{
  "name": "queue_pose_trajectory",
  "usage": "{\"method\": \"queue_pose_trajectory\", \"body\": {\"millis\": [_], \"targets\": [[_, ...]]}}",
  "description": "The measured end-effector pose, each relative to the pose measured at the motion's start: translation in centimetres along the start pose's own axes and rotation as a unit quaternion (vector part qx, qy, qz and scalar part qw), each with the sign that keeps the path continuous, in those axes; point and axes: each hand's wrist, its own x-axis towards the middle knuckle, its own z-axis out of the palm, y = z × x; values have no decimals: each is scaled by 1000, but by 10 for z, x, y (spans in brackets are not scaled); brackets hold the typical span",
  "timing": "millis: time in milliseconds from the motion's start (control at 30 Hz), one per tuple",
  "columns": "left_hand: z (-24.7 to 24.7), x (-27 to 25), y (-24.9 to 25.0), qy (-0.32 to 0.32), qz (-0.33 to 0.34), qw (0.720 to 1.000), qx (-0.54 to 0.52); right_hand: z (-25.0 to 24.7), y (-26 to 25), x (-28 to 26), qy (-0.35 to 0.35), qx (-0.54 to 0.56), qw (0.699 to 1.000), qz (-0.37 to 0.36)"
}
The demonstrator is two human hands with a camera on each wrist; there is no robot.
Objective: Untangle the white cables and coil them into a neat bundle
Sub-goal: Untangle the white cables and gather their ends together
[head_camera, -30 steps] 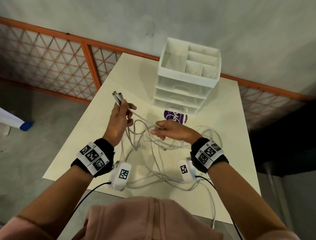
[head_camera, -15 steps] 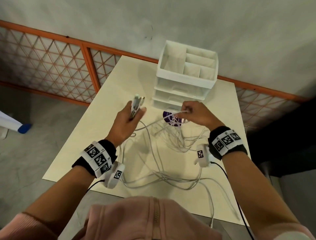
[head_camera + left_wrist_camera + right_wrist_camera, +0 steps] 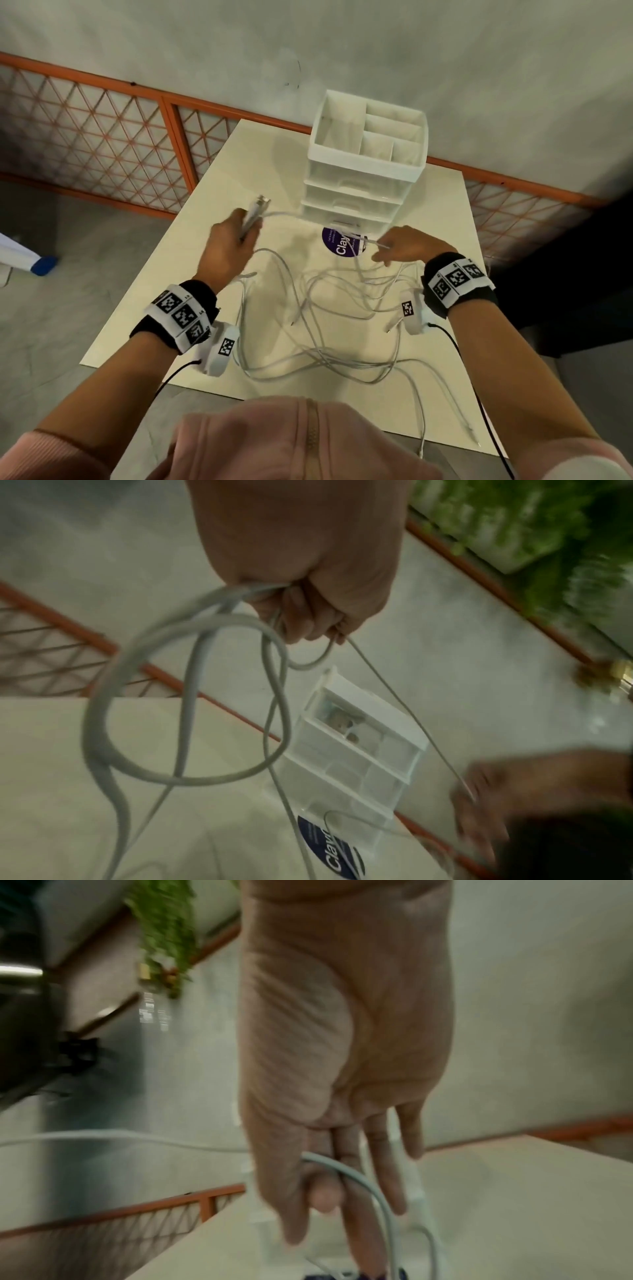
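Note:
A loose tangle of white cables (image 3: pixel 329 308) sprawls over the cream table (image 3: pixel 267 164), with strands trailing off the near edge. My left hand (image 3: pixel 233 246) is raised above the table's left part and grips several cable ends, whose plugs (image 3: pixel 258 205) stick up past the fist. In the left wrist view the fist (image 3: pixel 308 588) holds cable loops (image 3: pixel 192 696) that hang below it. My right hand (image 3: pixel 404 245) is to the right and pinches one strand, stretched taut back to the left hand. The right wrist view shows thumb and forefinger (image 3: pixel 322 1191) pinching that white cable (image 3: pixel 363 1180).
A white drawer organiser (image 3: pixel 366 161) with open top compartments stands at the table's far side. In front of it lies a purple round label (image 3: pixel 342 245). An orange mesh fence (image 3: pixel 102 144) runs behind the table along a grey wall.
My right hand has slid further right along the strand and dropped slightly, drawing the cable taut. My left hand with the plugs has shifted a little left and up.

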Motion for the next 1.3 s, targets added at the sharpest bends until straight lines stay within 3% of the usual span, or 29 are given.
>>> {"method": "queue_pose_trajectory", "body": {"millis": [100,200,267,333,400,533,600,667,800,900,1000,1067,1133,1233,1300], "targets": [[-16,5,-21,85,-63,994,32,10,40,-2,15,47,998,24],[-19,6,-35,68,-104,989,82,4,46,-9,119,181,976,-30],[-12,4,-33,46,-132,987,79,-5,31,-17,150,255,952,-80],[-5,1,-21,46,-114,991,53,-13,9,-25,146,236,954,-115],[3,-3,0,43,-52,998,-13,-15,-16,-29,116,152,972,-134],[26,-6,33,-147,-7,985,-93,-6,-62,-27,60,125,971,-193],[37,-9,39,-191,6,976,-106,-6,-77,-28,67,146,964,-213],[41,-11,42,-169,28,979,-107,-9,-77,-31,64,163,962,-209],[33,-9,41,-46,60,994,-81,-1,-43,-29,45,140,981,-130],[19,-5,29,70,25,993,-93,29,10,-18,25,82,995,-46],[3,2,12,151,-46,985,-70,58,58,-14,62,53,996,37],[-4,4,1,140,-75,987,-36,59,69,-19,117,55,989,78],[-2,2,-5,83,-107,991,5,50,69,-21,181,69,978,80],[12,-4,-3,24,-141,990,18,26,58,-24,241,133,961,7],[20,-10,11,24,-104,994,-29,12,42,-28,239,199,949,-54]]}}
